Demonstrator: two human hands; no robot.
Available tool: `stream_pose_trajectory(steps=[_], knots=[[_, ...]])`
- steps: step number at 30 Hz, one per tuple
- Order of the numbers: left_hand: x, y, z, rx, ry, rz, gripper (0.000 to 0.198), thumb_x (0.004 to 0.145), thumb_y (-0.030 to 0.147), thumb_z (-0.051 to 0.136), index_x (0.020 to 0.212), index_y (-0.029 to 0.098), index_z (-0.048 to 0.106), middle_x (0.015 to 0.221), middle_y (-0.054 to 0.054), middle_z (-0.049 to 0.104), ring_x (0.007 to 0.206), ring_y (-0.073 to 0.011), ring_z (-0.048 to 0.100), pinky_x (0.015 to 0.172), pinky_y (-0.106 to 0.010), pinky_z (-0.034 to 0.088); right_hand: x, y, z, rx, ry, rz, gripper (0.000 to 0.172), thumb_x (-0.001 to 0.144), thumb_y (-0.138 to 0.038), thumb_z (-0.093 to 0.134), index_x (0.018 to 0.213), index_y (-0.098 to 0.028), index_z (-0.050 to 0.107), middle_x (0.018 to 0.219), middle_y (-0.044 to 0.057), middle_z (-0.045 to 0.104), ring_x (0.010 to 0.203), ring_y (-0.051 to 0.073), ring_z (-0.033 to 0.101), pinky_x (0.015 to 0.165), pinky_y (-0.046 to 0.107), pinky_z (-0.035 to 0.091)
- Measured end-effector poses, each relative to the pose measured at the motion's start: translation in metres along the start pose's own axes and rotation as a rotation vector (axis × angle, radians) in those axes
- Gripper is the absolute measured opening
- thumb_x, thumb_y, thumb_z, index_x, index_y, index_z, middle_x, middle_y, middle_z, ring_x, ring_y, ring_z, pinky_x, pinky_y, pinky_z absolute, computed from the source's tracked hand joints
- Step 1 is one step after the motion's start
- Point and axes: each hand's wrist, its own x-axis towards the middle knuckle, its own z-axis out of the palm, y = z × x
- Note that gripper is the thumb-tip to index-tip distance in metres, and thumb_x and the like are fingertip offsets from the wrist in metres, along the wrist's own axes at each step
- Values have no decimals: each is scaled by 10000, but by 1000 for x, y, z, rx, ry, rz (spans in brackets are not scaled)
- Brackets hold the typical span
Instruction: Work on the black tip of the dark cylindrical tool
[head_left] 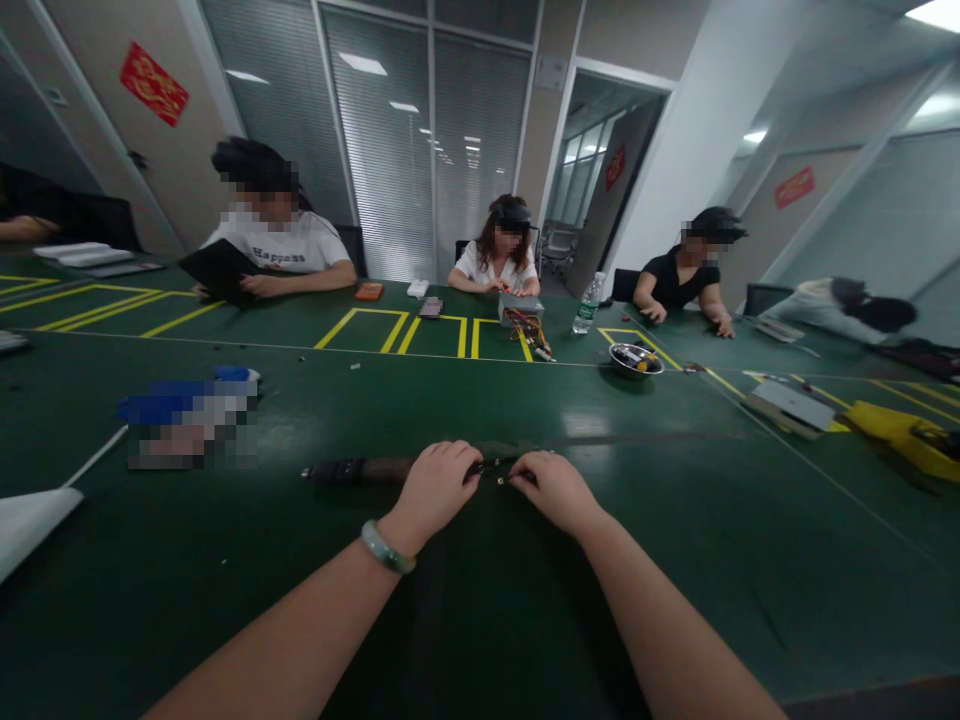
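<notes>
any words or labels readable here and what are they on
"Happass" or close to it, last letters unsure: dark print on a co-worker's white T-shirt
Red wall sign: gold marks, too small to read
Plastic water bottle: label too blurred to read

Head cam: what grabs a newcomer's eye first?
The left hand and right hand at bottom centre, pinching a long dark object, with a pale green bangle on the left wrist. Farther across the green workbench, yellow tape outlines stand out, and coloured wires spill from a metal box before a co-worker.
</notes>
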Motion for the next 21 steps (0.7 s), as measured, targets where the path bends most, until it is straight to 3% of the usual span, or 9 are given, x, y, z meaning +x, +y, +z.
stream_pose_trajectory(steps=[4, 10, 21], knots=[[1, 2, 2, 33, 2, 4, 97, 861, 197, 565, 945, 222, 606, 973, -32, 616, 909, -208, 581, 832, -364, 433, 2, -1, 7, -7, 58, 119, 56, 885, -227, 610, 921, -234, 652, 859, 13, 678, 801, 197, 610, 744, 316, 406], [0, 3, 1, 29, 20, 19, 78, 868, 197, 553, 926, 219, 600, 951, -27, 611, 896, -204, 577, 850, -372, 427, -1, 0, 9, -93, 70, 162, 99, 824, -213, 684, 913, -244, 712, 900, 32, 699, 833, 226, 620, 772, 343, 414], [0, -1, 0, -55, 9, -7, 62, 857, 232, 581, 915, 215, 598, 924, -18, 619, 845, -191, 595, 785, -345, 451, 7, -9, 19, -22, 175, 4, 77, 884, -242, 641, 897, -244, 716, 907, 26, 687, 846, 201, 612, 818, 345, 420]])
